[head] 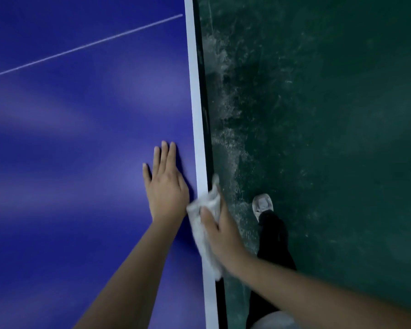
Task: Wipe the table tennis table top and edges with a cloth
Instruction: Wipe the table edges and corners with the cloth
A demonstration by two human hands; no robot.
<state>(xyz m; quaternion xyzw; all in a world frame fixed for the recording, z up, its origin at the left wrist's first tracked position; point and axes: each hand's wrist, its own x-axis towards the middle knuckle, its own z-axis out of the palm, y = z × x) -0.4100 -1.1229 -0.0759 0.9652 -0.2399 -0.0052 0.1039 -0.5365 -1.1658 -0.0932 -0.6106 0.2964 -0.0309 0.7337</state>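
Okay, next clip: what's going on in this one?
A person is wiping the side edge of a blue table tennis table. The right hand holds a white cloth against the white border strip and the rim, low in the view. The left hand lies flat on the table top right beside it, fingers straight. The person stands on a green floor, one light shoe showing.

An indoor sports room for table tennis: a blue table tennis table (81,138) with a white edge stripe (197,115) and thin white centre line (86,45) stands on a scuffed dark green sports floor (330,115)
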